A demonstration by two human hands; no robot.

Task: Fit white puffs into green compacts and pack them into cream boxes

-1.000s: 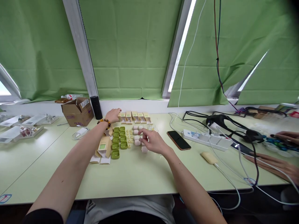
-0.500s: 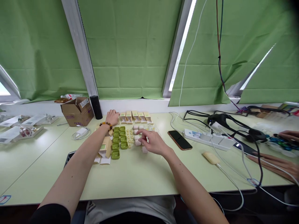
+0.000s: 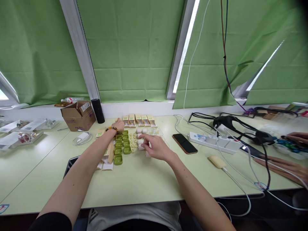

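Note:
My left hand (image 3: 118,125) reaches to the back of the table, at the left end of a row of small cream boxes (image 3: 139,120). Its fingers point away and are partly hidden, so their grip cannot be made out. Below it stand small green square dishes (image 3: 118,159) in two columns, with tiny yellow pieces (image 3: 132,146) laid out beside them. My right hand (image 3: 154,146) hangs over several pale pink-white cylinders (image 3: 140,141), thumb and index finger bent and apart. More cream boxes (image 3: 110,153) lie partly hidden by my left forearm.
A phone (image 3: 184,143), a white power strip (image 3: 214,142) and a tangle of cables lie to the right, near a black headset (image 3: 225,122). Another person's hands (image 3: 284,168) are at the far right. A cardboard box (image 3: 78,117) and black cylinder (image 3: 98,110) stand back left.
My left hand has shifted slightly right and nearer, turning towards the leftmost upright box. My right hand stays almost in place over the cylinders. The view has tilted a little.

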